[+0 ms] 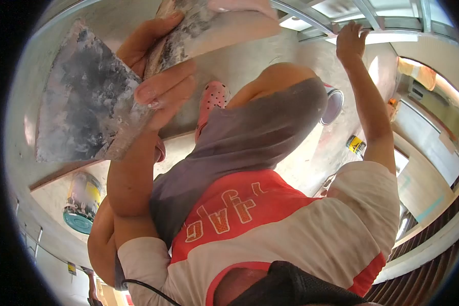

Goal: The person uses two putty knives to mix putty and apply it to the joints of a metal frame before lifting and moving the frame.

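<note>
My left hand (160,94) is closed round two putty knives, fingers and thumb wrapped over their handle area. One wide putty knife (84,97) fans out to the left, its metal blade smeared with grey-white compound. The other putty knife (186,38) points up and right, with pale pink putty (234,28) spread on its blade. The handles are mostly hidden by the fingers. At the upper right my right hand (351,45) is raised, fingers apart, against the edge of a metal frame (367,15). Nothing shows in its palm.
A paint can with a teal end (81,201) lies on the left. An open round can (332,106) is beyond my bent knee, and a small yellow-black can (355,145) sits further right. A pink perforated clog (214,97) is on my foot. Boards (418,188) stand at right.
</note>
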`<state>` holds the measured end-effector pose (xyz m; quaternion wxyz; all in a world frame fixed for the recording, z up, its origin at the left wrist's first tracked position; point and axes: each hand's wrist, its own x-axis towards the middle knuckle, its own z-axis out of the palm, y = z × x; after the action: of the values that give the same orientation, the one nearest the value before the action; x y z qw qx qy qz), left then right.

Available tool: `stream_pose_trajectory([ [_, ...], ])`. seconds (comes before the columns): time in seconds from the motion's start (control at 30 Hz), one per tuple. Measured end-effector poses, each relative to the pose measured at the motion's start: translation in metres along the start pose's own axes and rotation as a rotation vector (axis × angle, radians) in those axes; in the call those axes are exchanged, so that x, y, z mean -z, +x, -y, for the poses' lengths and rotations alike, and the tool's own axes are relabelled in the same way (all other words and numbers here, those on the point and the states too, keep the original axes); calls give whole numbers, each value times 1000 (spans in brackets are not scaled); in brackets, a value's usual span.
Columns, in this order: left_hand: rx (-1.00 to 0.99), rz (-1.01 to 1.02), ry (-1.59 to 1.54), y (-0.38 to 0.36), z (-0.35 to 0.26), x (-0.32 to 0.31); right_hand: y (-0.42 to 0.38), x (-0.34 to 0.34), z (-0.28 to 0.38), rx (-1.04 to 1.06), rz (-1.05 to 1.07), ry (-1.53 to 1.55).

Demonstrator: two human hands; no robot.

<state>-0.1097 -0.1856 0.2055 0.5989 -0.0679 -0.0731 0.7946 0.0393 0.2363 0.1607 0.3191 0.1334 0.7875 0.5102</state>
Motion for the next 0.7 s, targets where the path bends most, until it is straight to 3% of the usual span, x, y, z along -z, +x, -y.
stream_pose_trajectory([
  [0.07,-13,-128,46,2,0,-5,-24,-2,-5,-44,77,301],
  [0.13,145,160,60,20,-2,7,-33,-3,-10,-29,199,444],
  [0.2,303,441,74,35,-3,19,-30,-12,-7,10,29,499],
  [0.27,374,539,46,37,1,22,-18,-15,-1,-40,103,628],
  [0.4,333,439,-16,31,9,25,10,-21,-1,-30,318,777],
  [0.7,226,356,138,19,2,44,28,-21,17,-22,401,605],
])
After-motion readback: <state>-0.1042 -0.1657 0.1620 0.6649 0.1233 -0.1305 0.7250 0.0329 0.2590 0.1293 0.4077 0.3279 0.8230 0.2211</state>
